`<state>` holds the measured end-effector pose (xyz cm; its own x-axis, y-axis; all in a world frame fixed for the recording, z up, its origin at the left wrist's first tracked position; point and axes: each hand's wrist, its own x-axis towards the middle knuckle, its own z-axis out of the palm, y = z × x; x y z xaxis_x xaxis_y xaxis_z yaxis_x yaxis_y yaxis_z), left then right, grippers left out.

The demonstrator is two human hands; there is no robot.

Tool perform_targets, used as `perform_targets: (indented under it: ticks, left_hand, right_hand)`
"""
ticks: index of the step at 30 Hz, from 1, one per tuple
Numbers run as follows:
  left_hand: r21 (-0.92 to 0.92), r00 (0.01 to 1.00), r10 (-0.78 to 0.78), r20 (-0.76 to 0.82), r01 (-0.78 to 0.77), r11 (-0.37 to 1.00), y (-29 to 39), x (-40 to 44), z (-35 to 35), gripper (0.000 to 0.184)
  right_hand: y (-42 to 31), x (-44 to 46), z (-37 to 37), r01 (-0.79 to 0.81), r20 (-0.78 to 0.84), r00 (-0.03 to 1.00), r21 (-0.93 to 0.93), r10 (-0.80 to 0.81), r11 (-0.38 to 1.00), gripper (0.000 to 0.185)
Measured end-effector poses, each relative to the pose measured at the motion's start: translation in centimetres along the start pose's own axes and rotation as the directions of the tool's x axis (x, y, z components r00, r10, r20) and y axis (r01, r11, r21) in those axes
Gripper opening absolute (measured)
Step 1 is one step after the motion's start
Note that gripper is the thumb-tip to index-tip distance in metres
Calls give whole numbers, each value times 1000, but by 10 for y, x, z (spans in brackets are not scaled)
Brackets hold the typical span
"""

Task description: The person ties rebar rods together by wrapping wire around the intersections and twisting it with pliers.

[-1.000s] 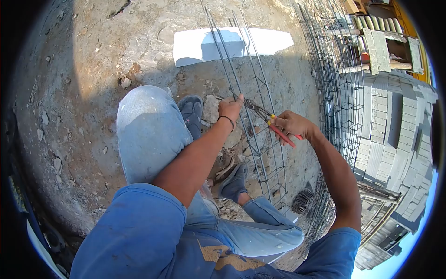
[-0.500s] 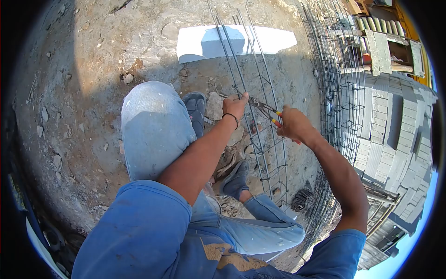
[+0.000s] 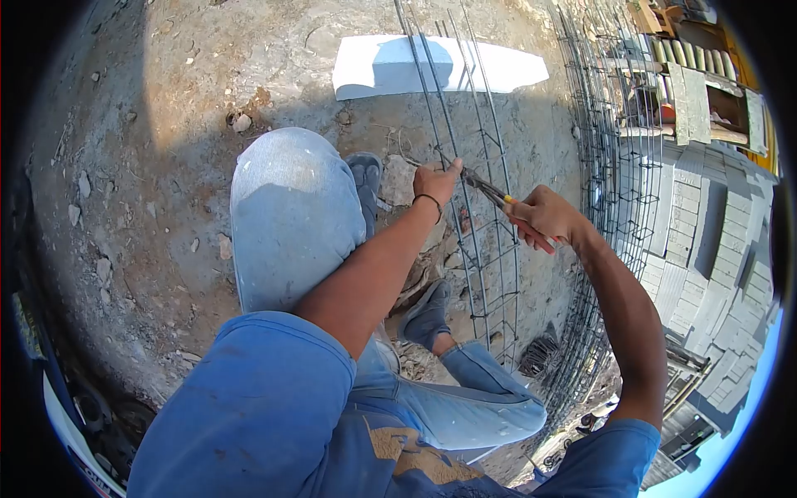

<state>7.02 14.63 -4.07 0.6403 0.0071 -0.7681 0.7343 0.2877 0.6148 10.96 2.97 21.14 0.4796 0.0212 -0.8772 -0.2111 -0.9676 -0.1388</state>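
Observation:
My left hand point(image 3: 437, 183) is closed in a fist beside a narrow rebar cage point(image 3: 478, 267), its fingertips against one long bar. A thin dark wire point(image 3: 406, 154) sticks out from the far side of this fist. My right hand point(image 3: 544, 217) grips a pair of pliers point(image 3: 488, 192) by red and yellow handles. The plier jaws meet the cage right by my left fingertips; what they bite on is too small to tell. The cage's long bars slant between my hands, with thin stirrups tied across them.
A white board point(image 3: 506, 75) lies under the cage's far part. More rebar cages point(image 3: 618, 195) are stacked to the right, near grey blocks point(image 3: 681, 216). A bundle of wire ties point(image 3: 540, 355) lies on the ground. Loose stones point(image 3: 104, 268) are scattered at left.
The plier handles, spread earlier, are now squeezed together in my right hand. Both hands have shifted slightly right in the picture, as has the whole scene.

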Motion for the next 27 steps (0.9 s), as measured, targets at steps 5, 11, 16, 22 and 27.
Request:
perform_targets:
  ticks: [5,11,16,22,27]
  left_hand:
    - [103,987,140,-80,-131,986,-2,1,0,48]
    - [50,996,88,-17,-87,995,8,-8,-6,48]
    - [76,994,90,-53,-86,993,1,-2,0,52]
    - [100,992,120,-29,-117,988,16,-13,-9,52]
    - [93,995,97,-10,-96,991,9,-8,-7,53]
  right_hand:
    - [10,4,1,-125,125,989,417,80,900,45]
    - [-14,-6,12,-189,92,981,272,170,944,52]
    - [6,2,14,-207,212,969,405,129,891,53]
    - [0,-1,15,47,-107,984,-604,-140,795,46]
    - [2,-13,42,-95,-278,740,-945,-613,314,27]
